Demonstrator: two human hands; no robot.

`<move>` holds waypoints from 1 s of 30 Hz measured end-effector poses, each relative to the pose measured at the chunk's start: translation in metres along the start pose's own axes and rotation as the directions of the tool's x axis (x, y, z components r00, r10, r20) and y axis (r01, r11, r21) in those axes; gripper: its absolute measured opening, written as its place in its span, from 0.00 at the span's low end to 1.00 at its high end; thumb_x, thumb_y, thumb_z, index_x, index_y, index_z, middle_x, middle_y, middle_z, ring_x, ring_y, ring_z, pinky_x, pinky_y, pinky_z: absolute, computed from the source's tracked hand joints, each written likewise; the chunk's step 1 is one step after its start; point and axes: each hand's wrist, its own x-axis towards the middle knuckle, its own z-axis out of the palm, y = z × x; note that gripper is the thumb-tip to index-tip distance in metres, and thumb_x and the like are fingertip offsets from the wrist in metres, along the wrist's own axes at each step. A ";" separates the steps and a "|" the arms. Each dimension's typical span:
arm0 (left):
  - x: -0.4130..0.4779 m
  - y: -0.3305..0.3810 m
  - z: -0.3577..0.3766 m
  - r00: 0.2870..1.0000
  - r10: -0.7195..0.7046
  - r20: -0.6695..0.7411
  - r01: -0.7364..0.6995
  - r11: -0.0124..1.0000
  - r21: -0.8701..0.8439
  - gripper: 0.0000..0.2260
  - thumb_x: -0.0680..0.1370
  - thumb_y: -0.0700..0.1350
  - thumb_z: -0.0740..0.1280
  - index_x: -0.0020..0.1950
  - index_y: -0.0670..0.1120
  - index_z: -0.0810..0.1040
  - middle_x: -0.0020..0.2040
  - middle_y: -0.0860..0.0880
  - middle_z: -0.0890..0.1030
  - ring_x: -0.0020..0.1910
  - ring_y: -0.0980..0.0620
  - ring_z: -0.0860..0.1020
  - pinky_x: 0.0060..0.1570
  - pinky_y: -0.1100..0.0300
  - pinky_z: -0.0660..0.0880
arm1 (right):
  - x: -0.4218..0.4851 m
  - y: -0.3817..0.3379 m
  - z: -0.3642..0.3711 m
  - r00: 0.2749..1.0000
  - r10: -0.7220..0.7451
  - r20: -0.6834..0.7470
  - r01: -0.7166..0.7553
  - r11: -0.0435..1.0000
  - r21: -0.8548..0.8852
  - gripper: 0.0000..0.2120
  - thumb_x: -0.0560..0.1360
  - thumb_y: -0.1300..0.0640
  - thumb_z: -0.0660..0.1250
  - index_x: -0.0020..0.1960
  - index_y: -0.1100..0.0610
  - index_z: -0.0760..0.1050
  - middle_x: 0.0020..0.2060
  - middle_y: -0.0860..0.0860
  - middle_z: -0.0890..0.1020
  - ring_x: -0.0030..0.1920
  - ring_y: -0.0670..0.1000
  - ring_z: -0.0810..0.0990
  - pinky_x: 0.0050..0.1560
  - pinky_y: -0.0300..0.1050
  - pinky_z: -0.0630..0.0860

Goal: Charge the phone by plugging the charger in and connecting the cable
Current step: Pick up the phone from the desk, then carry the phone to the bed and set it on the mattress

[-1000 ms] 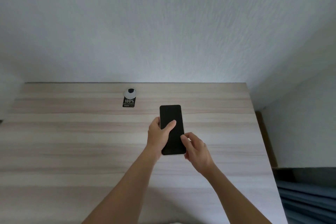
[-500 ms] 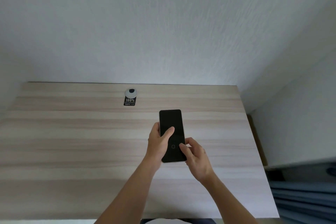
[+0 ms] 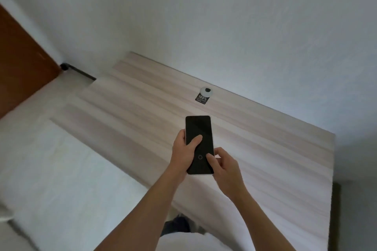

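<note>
A black phone [image 3: 199, 128] with a dark screen and a small ring icon low on it is held above the light wooden desk [image 3: 142, 112]. My left hand [image 3: 184, 154] grips its left edge, thumb lying across the screen. My right hand [image 3: 225, 166] holds the lower right corner, with a fingertip on the screen beside the ring icon. No charger or cable is in view.
A round grey cable grommet [image 3: 206, 91] with a black sticker [image 3: 201, 99] in front of it sits near the desk's back edge by the white wall. A brown door [image 3: 18, 67] stands at the left. A white surface [image 3: 51, 169] lies left of the desk.
The view has swung left and tilted, bringing the brown door and the white surface into sight. The phone stays in both hands, with the ring icon showing since half a second ago.
</note>
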 end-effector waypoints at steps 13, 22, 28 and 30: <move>-0.114 -0.046 -0.113 0.809 -0.064 -0.584 -0.069 0.977 -0.203 0.09 0.78 0.45 0.70 0.56 0.47 0.75 0.51 0.44 0.82 0.48 0.47 0.83 0.43 0.56 0.82 | -0.046 -0.015 0.096 0.829 -0.090 0.552 0.203 0.968 -0.148 0.06 0.80 0.51 0.63 0.50 0.53 0.76 0.34 0.46 0.86 0.35 0.50 0.84 0.35 0.45 0.78; -0.172 -0.070 -0.197 0.595 -0.127 -0.793 -0.156 0.950 -0.269 0.08 0.77 0.45 0.70 0.54 0.48 0.75 0.50 0.46 0.83 0.48 0.47 0.83 0.49 0.50 0.82 | -0.073 -0.035 0.188 0.601 -0.133 0.788 0.374 0.918 -0.131 0.09 0.81 0.51 0.62 0.51 0.55 0.75 0.32 0.48 0.84 0.27 0.41 0.79 0.28 0.34 0.70; -0.176 -0.076 -0.263 0.546 -0.151 -0.824 -0.184 0.938 -0.294 0.10 0.77 0.46 0.70 0.56 0.47 0.75 0.51 0.45 0.83 0.49 0.45 0.83 0.48 0.50 0.82 | -0.074 -0.054 0.257 0.520 -0.127 0.845 0.411 0.904 -0.117 0.08 0.81 0.51 0.61 0.48 0.53 0.74 0.30 0.52 0.83 0.25 0.43 0.74 0.27 0.35 0.69; -0.172 -0.077 -0.296 0.533 -0.160 -0.831 -0.202 0.929 -0.309 0.10 0.77 0.46 0.70 0.56 0.46 0.75 0.51 0.45 0.83 0.49 0.45 0.83 0.49 0.49 0.82 | -0.071 -0.060 0.293 0.501 -0.131 0.855 0.423 0.899 -0.110 0.08 0.81 0.51 0.61 0.46 0.52 0.74 0.27 0.54 0.79 0.24 0.46 0.69 0.26 0.37 0.66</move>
